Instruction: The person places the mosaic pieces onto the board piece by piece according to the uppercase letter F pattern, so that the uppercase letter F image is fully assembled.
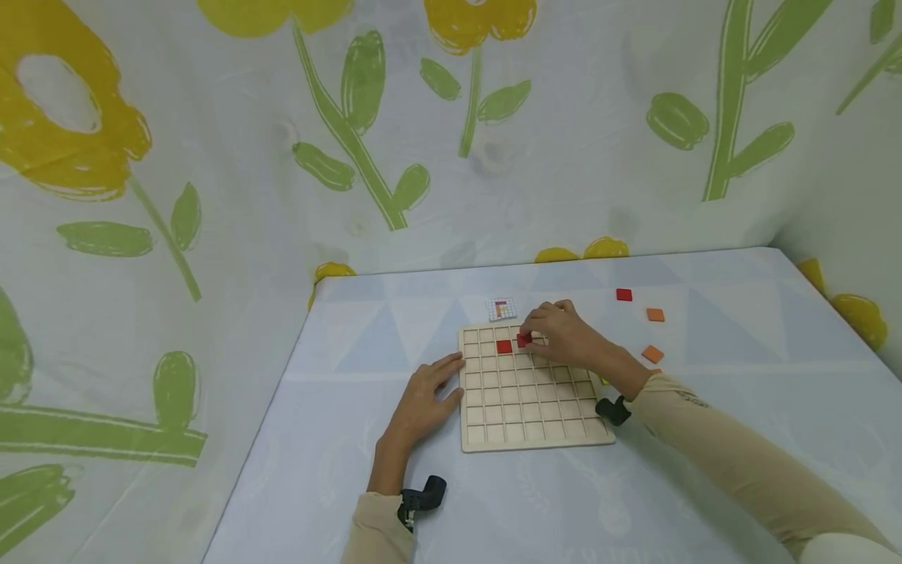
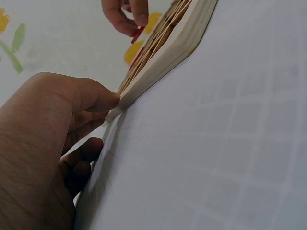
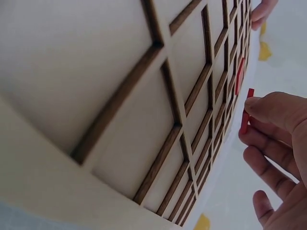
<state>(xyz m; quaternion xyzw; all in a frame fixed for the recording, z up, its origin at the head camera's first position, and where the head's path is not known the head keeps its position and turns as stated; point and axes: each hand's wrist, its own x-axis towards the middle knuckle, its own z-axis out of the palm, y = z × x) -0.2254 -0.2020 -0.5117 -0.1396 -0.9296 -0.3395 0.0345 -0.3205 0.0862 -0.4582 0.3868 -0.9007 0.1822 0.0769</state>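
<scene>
A wooden grid board (image 1: 521,399) lies on the table, divided into square cells. One red square tile (image 1: 503,346) sits in a cell of its second row from the far edge. Just right of that tile, my right hand (image 1: 567,337) pinches another red tile (image 3: 247,111) between thumb and fingertips, close over the grid. In the right wrist view the held tile is seen nearly edge-on. My left hand (image 1: 424,399) rests against the board's left edge, its fingertips and thumb touching the rim with the fingers loosely extended.
A small pattern card (image 1: 501,309) with a coloured grid lies beyond the board's far edge. Right of the board are a loose red tile (image 1: 624,294), an orange tile (image 1: 655,315) and another orange tile (image 1: 652,354). My right forearm partly covers more tiles near there.
</scene>
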